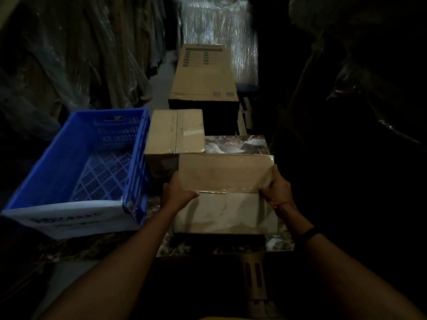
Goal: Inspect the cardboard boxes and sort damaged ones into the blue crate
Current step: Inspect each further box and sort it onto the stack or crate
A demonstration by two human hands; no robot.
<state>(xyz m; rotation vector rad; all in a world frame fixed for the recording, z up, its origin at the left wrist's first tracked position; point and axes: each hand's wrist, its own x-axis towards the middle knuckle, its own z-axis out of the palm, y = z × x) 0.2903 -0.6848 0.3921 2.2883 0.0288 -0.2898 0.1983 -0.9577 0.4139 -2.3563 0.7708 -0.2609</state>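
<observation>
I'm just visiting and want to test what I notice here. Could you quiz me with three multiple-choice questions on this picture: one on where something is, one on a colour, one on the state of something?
1. Where is the crate relative to the held box?
A. To its left
B. To its right
C. On top of it

2. What colour is the crate?
A. Green
B. Blue
C. Red

3. What is in the crate?
A. Three boxes
B. One box
C. No boxes

Answers:
1 A: it sits left of the box gripped by the left hand and right hand.
2 B: its walls are plainly blue.
3 C: its slotted floor shows bare.
</observation>
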